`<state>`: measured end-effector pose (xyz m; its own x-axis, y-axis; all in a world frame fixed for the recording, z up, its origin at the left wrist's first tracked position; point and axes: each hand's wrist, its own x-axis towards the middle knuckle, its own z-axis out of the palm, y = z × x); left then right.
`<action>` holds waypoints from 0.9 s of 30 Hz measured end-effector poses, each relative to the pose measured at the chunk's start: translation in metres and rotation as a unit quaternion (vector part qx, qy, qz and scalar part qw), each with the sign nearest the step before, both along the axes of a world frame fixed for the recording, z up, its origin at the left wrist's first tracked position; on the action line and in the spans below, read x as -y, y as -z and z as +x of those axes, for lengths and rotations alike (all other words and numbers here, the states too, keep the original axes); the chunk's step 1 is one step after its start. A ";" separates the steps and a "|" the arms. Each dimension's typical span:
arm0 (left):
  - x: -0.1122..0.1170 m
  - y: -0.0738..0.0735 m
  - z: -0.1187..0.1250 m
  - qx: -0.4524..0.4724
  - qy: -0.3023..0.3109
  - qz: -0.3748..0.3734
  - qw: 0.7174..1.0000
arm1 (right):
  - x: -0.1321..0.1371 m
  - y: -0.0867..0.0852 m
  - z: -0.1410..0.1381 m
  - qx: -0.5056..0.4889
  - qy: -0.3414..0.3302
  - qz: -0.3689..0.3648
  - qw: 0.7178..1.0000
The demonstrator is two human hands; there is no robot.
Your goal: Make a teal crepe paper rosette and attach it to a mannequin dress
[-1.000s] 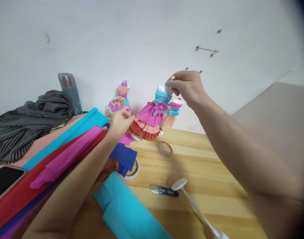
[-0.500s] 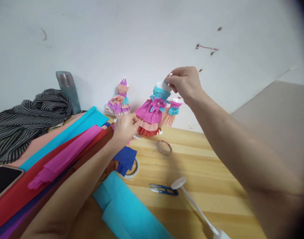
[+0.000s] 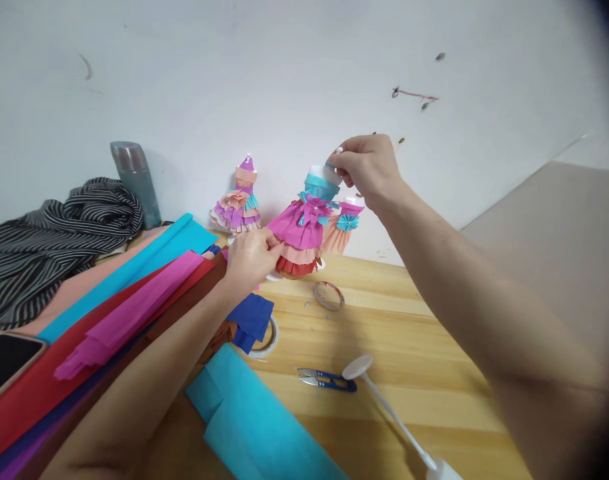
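A small paper dress [image 3: 300, 230] with a teal top, magenta skirt and peach and red frills stands on the wooden table [image 3: 394, 347] near the wall. My right hand [image 3: 367, 168] pinches the white top of this dress. My left hand [image 3: 252, 257] pinches the left hem of its skirt. Two more paper dresses stand behind, one purple and peach dress [image 3: 238, 200] at the left and one peach and teal dress [image 3: 342, 227] at the right.
Rolls of crepe paper [image 3: 129, 300] in blue, magenta and red lie at the left, with a teal sheet [image 3: 254, 420] in front. Blue snips [image 3: 324, 380], a white stand [image 3: 384, 413], two tape rolls [image 3: 329, 295], a phone [image 3: 4, 363], a striped cloth [image 3: 54, 233] and a flask [image 3: 132, 177] are around.
The dress has been lowered slightly and stands on the table. My left hand has moved right from the paper rolls onto the skirt's hem.
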<state>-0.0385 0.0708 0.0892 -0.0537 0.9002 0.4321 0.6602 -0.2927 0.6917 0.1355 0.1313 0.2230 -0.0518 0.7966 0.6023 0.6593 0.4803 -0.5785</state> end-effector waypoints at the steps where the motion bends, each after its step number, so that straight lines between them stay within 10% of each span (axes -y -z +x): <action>1: -0.002 0.002 0.000 0.008 -0.002 0.001 1.000 | 0.001 0.000 -0.001 -0.003 0.001 -0.002 1.000; 10: -0.021 0.014 -0.004 0.248 0.081 -0.074 0.963 | 0.004 -0.001 -0.002 -0.005 -0.018 -0.013 1.000; 27: -0.007 -0.026 -0.026 0.360 0.065 -0.053 0.929 | -0.085 0.050 0.008 0.131 0.125 0.050 0.982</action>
<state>-0.0647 0.0781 0.1157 -0.1825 0.9546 0.2356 -0.0211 -0.2433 0.9697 0.1432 0.2163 0.1731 -0.0263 0.7412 0.6707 0.8839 0.3306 -0.3307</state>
